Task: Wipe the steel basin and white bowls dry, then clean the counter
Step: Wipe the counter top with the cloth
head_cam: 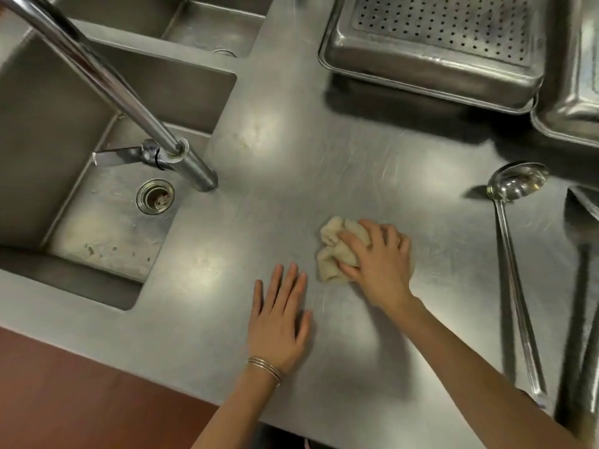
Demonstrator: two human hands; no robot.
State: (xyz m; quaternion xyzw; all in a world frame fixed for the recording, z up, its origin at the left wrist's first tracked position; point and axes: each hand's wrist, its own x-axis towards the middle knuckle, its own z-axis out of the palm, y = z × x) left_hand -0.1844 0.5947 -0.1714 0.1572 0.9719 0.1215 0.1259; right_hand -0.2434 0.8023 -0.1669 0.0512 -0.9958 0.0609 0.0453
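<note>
My right hand (379,264) presses a crumpled beige cloth (334,251) onto the steel counter (324,150), fingers closed over its right half. Just to the left, my left hand (280,319) lies flat on the counter with fingers spread and nothing in it; thin bracelets circle its wrist. No white bowl is in view.
A sink (107,222) with a drain (155,196) and a long faucet (129,102) fills the left. A perforated steel tray (431,76) and another steel pan (570,118) stand at the back right. A ladle (515,254) lies along the right side.
</note>
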